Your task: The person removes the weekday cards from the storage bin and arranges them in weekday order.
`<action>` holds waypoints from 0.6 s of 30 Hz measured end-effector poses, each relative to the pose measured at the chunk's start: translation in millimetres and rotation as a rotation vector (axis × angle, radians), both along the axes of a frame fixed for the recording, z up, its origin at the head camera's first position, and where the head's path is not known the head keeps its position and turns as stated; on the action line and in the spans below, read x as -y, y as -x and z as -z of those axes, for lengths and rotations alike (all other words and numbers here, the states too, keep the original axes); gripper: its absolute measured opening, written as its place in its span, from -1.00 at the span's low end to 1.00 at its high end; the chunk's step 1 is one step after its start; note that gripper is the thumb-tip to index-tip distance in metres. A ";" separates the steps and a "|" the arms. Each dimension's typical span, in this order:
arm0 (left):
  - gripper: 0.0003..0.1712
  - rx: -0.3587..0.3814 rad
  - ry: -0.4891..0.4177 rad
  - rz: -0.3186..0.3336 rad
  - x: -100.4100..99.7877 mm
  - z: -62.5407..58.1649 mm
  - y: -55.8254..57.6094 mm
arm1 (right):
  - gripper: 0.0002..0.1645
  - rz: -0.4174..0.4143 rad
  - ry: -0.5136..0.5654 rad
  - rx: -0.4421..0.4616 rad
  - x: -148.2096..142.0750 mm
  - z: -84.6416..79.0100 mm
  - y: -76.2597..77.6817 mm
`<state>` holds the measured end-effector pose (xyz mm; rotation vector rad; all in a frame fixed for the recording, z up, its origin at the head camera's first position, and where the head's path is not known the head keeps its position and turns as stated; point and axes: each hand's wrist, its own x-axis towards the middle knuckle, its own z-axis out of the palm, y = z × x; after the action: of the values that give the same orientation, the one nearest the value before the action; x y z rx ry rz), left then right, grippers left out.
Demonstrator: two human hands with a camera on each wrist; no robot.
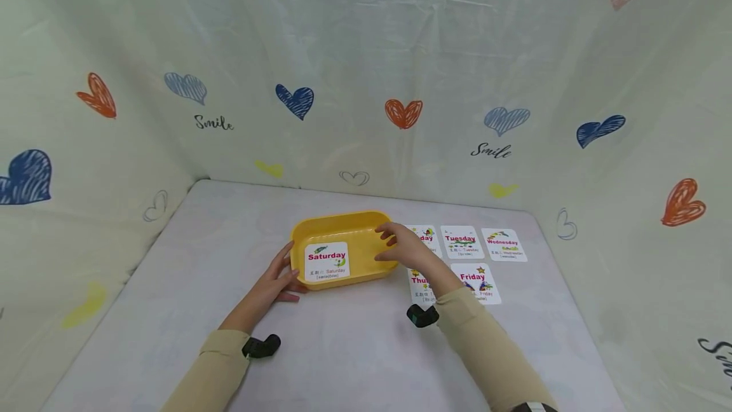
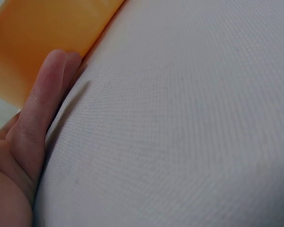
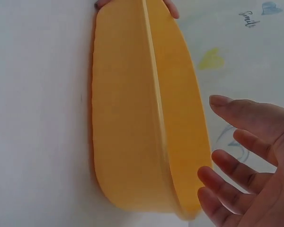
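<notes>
The left grip (image 1: 276,281) touches the left end of a yellow tray (image 1: 361,241) with its fingers spread and mostly straight. The tray sits on the white surface (image 1: 343,348), just to the right of the left grip and under the right grip (image 1: 407,250). The right grip is over the tray's right end with its fingers loosely bent and apart, and it has hold of nothing. I cannot tell if it touches the tray's edge. The Saturday card (image 1: 327,262) lies in the tray, near the left grip and well to the left of the right grip. More cards lie on the surface. A card ending in "day" (image 1: 426,235) is just beside the right grip, and the rest of its word is hidden. The Tuesday card (image 1: 462,243) is next, to the right of the right grip, and the Wednesday card (image 1: 504,245) is farther right. The card that starts with "Thu" (image 1: 420,294) is closer to the person than the right grip, partly covered by the right arm. The Friday card (image 1: 481,283) lies to its right.
</notes>
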<state>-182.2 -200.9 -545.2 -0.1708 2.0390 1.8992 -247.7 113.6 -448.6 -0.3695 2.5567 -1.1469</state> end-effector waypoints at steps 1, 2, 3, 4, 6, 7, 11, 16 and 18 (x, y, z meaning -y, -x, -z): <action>-0.14 -0.001 0.001 0.000 0.0 0.1 0.4 | -0.29 -0.010 -0.003 0.003 2.9 -0.3 0.4; -0.15 -0.003 0.002 0.001 -0.3 0.0 0.7 | -0.29 -0.018 -0.005 0.009 5.8 -0.5 1.0; -0.15 -0.002 0.002 -0.003 -0.7 -0.1 1.0 | -0.29 -0.027 -0.005 0.016 8.6 -0.6 1.5; -0.15 -0.004 0.001 -0.005 -1.0 -0.2 1.1 | -0.29 -0.034 -0.004 0.024 11.6 0.0 2.3; -0.16 -0.006 0.001 -0.006 -1.6 -0.6 1.4 | -0.29 -0.051 -0.005 0.038 17.2 0.6 3.4; -0.16 -0.005 0.002 -0.008 -1.9 -0.9 1.4 | -0.29 -0.058 -0.008 0.043 19.9 1.7 4.2; -0.17 -0.006 0.005 -0.008 -2.3 -1.6 0.9 | -0.29 -0.098 -0.018 0.055 30.4 7.5 8.3; -0.17 -0.028 -0.022 0.001 -1.3 -1.8 -0.5 | -0.30 -0.133 -0.046 0.068 40.8 14.1 13.8; -0.18 -0.034 -0.034 0.003 -0.3 -1.4 -0.7 | -0.30 -0.145 -0.061 0.079 44.2 15.6 15.5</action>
<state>-181.5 -200.6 -543.8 -0.1285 2.0264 1.9462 -263.2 69.4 -464.2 -0.4761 2.4459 -1.0088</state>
